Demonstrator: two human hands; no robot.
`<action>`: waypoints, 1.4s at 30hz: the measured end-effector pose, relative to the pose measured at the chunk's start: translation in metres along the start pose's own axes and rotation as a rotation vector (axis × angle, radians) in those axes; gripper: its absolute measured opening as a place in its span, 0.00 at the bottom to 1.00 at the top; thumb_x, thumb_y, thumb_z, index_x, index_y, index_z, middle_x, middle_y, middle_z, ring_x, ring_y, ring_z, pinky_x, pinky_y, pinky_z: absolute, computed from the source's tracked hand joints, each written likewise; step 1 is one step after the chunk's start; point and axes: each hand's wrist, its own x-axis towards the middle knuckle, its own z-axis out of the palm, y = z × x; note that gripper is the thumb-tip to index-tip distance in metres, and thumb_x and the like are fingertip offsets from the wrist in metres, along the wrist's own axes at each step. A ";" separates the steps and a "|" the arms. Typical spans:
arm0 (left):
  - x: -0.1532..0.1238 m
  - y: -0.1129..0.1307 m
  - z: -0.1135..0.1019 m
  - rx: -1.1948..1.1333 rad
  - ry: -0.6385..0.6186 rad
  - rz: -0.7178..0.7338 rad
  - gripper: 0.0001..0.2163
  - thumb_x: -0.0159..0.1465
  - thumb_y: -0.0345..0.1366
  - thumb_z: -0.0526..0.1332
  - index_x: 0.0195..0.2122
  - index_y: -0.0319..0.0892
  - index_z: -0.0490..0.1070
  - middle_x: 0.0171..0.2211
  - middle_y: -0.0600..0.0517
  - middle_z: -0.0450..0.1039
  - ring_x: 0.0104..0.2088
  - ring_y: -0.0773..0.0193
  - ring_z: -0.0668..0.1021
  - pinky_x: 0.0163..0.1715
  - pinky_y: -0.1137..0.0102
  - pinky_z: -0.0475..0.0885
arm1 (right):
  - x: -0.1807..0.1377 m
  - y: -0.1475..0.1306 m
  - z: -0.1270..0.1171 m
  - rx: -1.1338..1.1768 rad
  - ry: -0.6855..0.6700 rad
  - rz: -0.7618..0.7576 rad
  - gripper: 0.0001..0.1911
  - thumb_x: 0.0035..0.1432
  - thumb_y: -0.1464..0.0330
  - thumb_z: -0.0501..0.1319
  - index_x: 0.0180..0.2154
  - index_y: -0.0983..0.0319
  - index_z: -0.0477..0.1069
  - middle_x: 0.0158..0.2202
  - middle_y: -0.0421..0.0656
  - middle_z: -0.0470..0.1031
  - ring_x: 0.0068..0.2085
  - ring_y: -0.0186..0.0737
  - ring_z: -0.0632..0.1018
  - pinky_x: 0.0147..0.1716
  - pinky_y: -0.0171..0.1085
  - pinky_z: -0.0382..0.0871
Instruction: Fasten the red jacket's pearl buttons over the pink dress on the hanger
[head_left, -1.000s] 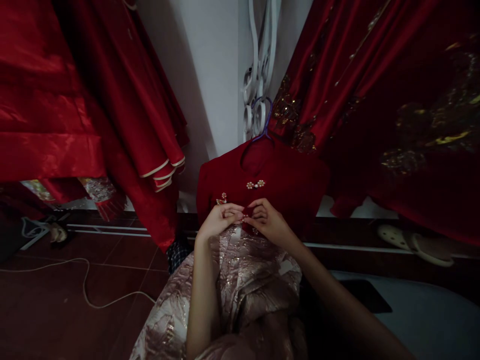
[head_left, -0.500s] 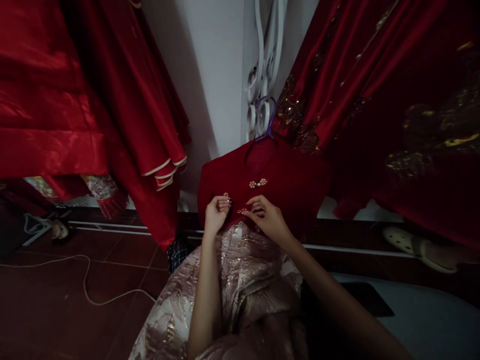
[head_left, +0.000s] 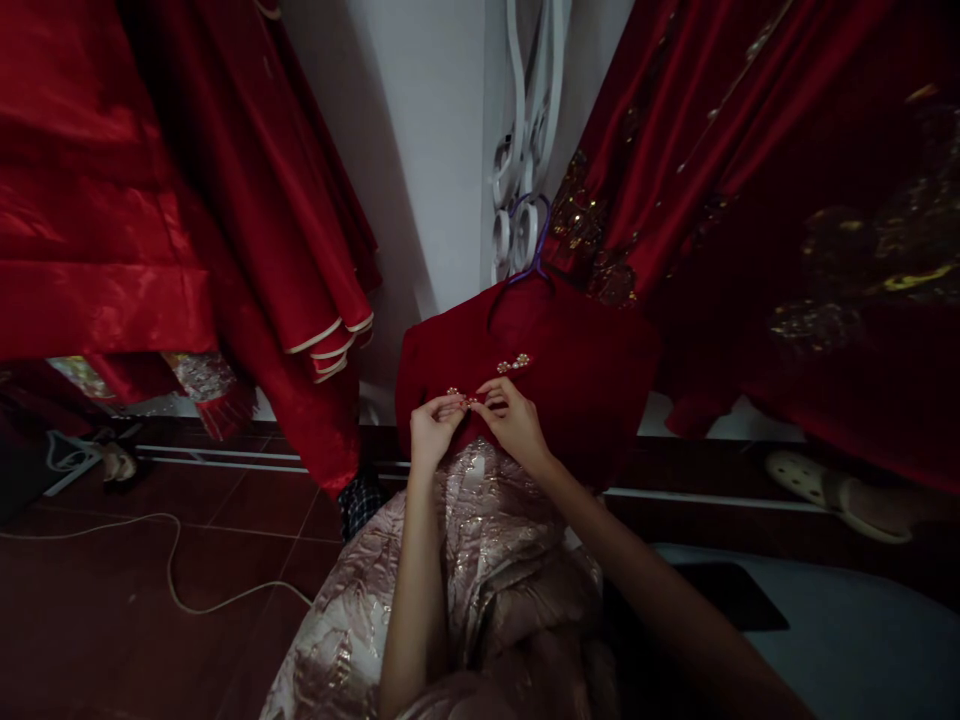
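A dark red garment top [head_left: 585,340] hangs from a purple hanger [head_left: 541,245], with a pale pink brocade skirt [head_left: 480,510] below it. On the chest, a jeweled flower clasp [head_left: 513,364] is joined across the front. Just below, my left hand [head_left: 433,430] is closed in a pinch at one side of a second jeweled clasp [head_left: 472,402], partly covered by fingers. From the other side, my right hand [head_left: 514,420] pinches its other half between thumb and forefinger. Both sets of fingertips nearly meet; whether this clasp is hooked together is too small to tell.
Red garments [head_left: 300,230] hang on the left and sequined red ones [head_left: 720,200] on the right. A white scrolled metal stand [head_left: 517,170] supports the hanger. A cable [head_left: 176,560] crosses the tiled floor. A cream clog [head_left: 802,478] shows at right.
My right hand has moved left and slightly up with its clasp half, closing the gap to my left hand. The left hand stays nearly in place.
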 end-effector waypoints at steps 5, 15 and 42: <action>0.000 -0.001 -0.002 0.037 0.042 0.012 0.12 0.48 0.33 0.65 0.34 0.36 0.76 0.32 0.46 0.78 0.33 0.64 0.78 0.41 0.66 0.72 | 0.000 0.001 0.005 -0.049 0.030 -0.029 0.09 0.52 0.66 0.58 0.37 0.60 0.65 0.33 0.42 0.72 0.32 0.35 0.74 0.30 0.34 0.71; 0.001 -0.009 0.000 0.010 -0.010 0.065 0.12 0.50 0.35 0.64 0.35 0.35 0.74 0.35 0.45 0.77 0.34 0.65 0.77 0.42 0.68 0.71 | 0.006 0.007 0.007 -0.105 0.034 -0.050 0.08 0.54 0.66 0.57 0.37 0.60 0.65 0.32 0.41 0.72 0.32 0.34 0.75 0.30 0.33 0.72; -0.007 -0.033 -0.012 1.135 -0.237 -0.205 0.18 0.53 0.43 0.61 0.39 0.35 0.69 0.39 0.38 0.74 0.42 0.54 0.76 0.38 0.70 0.67 | -0.036 0.058 -0.036 -0.362 -0.417 0.184 0.15 0.49 0.69 0.62 0.40 0.64 0.68 0.32 0.43 0.75 0.33 0.35 0.76 0.34 0.32 0.67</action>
